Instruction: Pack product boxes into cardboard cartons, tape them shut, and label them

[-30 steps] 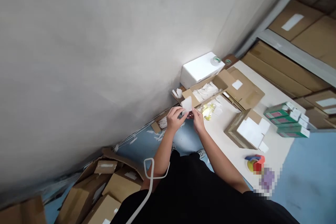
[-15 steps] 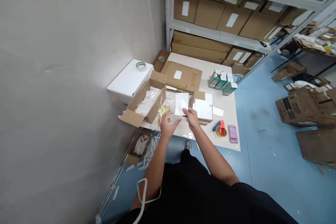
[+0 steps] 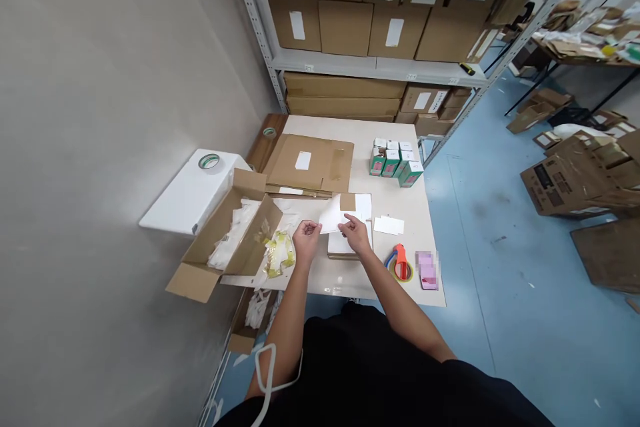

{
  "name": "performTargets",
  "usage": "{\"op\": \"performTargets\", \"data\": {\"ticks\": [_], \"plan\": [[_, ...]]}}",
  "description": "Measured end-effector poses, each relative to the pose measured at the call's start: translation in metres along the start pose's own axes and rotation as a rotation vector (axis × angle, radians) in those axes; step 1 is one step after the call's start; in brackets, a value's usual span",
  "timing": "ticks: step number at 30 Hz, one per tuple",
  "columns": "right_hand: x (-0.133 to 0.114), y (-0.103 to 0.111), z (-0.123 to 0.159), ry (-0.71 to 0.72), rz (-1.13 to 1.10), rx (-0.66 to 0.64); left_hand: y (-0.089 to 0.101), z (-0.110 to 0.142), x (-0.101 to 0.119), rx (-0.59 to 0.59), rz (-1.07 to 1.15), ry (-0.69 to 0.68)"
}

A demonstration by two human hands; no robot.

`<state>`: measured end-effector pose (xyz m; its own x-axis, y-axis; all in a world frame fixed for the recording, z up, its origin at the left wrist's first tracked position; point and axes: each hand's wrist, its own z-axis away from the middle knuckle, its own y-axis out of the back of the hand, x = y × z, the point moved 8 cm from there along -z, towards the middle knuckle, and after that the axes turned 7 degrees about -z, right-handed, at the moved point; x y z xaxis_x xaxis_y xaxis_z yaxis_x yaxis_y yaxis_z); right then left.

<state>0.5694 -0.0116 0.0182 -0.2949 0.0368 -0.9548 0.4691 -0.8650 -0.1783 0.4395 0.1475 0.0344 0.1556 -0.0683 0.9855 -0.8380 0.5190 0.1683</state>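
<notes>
My right hand [image 3: 356, 235] pinches a small white sheet [image 3: 331, 219] and holds it above a low table [image 3: 350, 280]. My left hand [image 3: 306, 240] hovers just left of the sheet with its fingers curled, and I see nothing in it. Below the sheet lies a shallow cardboard tray with white cards [image 3: 361, 208] in it. To the left stands an open cardboard box [image 3: 220, 247] with white bags inside, and yellow-printed clear packets [image 3: 279, 250] lie beside it.
Green and white small boxes [image 3: 395, 160] stand at the table's far right. A flat cardboard box [image 3: 310, 163], an orange tape dispenser [image 3: 399, 261], a white foam box [image 3: 193, 190] with a tape roll, metal shelving [image 3: 380, 67] with cartons, and loose cartons [image 3: 575, 180] on the blue floor surround the table.
The view swung right from the wall to the table and shelves. My left hand let go of the white sheet; my right hand keeps it, now over the tray.
</notes>
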Motion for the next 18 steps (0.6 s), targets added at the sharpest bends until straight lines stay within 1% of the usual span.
{"op": "performTargets", "data": {"ticks": [3,5,8,10,13,18], "plan": [[0.005,0.026,-0.020,0.037,0.041,0.054,-0.034,-0.017,-0.011,-0.056,-0.092,0.018],[0.009,0.041,-0.033,0.065,0.106,0.107,-0.057,-0.028,-0.020,-0.076,-0.183,0.023],[0.018,0.057,-0.052,0.081,0.274,0.175,-0.090,-0.042,-0.035,-0.106,-0.307,0.045],[0.027,0.063,-0.065,0.044,0.427,0.200,-0.108,-0.049,-0.047,-0.138,-0.383,0.076],[0.042,0.068,-0.082,-0.051,0.623,0.208,-0.125,-0.057,-0.063,-0.167,-0.497,0.127],[0.056,0.070,-0.096,-0.116,0.750,0.211,-0.134,-0.063,-0.079,-0.171,-0.607,0.159]]}}
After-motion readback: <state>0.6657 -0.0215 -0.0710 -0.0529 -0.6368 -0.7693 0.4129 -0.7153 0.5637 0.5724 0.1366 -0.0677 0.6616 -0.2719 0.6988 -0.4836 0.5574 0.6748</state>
